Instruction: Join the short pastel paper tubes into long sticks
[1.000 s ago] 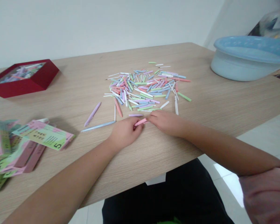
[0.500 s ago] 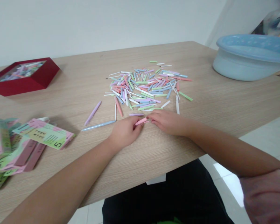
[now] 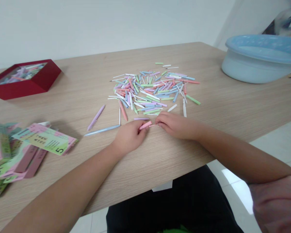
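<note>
My left hand (image 3: 128, 137) is closed around a pink pen barrel (image 3: 145, 125), which sticks out between thumb and forefinger toward the right. Just right of it, my right hand (image 3: 173, 124) is pinched on one end of a thin pale pink pen part (image 3: 153, 125) that reaches toward my left hand. Whether that part joins the barrel is hidden by my fingers. A purple pen piece (image 3: 141, 118) lies just beyond my left hand. Past both hands spreads a pile of pastel pen parts (image 3: 150, 94), with barrels, caps and thin white refills mixed together.
A purple pen (image 3: 96, 117) and a clear blue pen (image 3: 102, 130) lie left of the pile. Printed pink-green boxes (image 3: 47, 137) are heaped at the left. Behind them stands a red box (image 3: 48, 77) of pen parts. A blue basin (image 3: 252, 66) stands at the right.
My right hand has drawn slightly right, away from the pink barrel, and more of the thin pink part shows between the hands. My left hand has barely shifted.
</note>
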Demonstrator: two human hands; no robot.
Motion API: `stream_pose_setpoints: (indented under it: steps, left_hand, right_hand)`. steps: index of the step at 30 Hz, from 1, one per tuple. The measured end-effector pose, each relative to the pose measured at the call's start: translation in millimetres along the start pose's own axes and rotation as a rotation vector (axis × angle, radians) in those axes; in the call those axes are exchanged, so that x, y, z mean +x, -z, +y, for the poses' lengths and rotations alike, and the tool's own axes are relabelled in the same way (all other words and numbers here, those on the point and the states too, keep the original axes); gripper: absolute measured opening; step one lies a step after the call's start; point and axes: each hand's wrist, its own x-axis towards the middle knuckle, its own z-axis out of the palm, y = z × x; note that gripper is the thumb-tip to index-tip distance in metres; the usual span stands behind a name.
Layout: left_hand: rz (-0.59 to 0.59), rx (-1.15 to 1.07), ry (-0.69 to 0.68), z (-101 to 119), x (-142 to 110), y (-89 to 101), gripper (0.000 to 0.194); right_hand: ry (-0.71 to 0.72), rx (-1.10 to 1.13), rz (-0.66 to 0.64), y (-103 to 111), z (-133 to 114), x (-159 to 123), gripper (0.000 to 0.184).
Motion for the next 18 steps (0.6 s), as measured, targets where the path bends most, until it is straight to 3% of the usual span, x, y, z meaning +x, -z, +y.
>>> stream_pose_setpoints:
  steps: [5, 10, 18]
  left_hand:
    - [0.039, -0.1, 0.087, -2, 1, 0.7, 0.033]
    - [0.066, -0.14, 0.122, -3, 1, 2.2, 0.034]
    - [0.056, -0.136, 0.093, -1, 1, 3.5, 0.032]
  right_hand:
    - [-0.168, 0.324, 0.1, -4, 5, 0, 0.007]
    - [-0.271, 0.725, 0.166, -9, 6, 5, 0.009]
    - [-0.257, 0.769, 0.212, -11, 3, 8, 0.011]
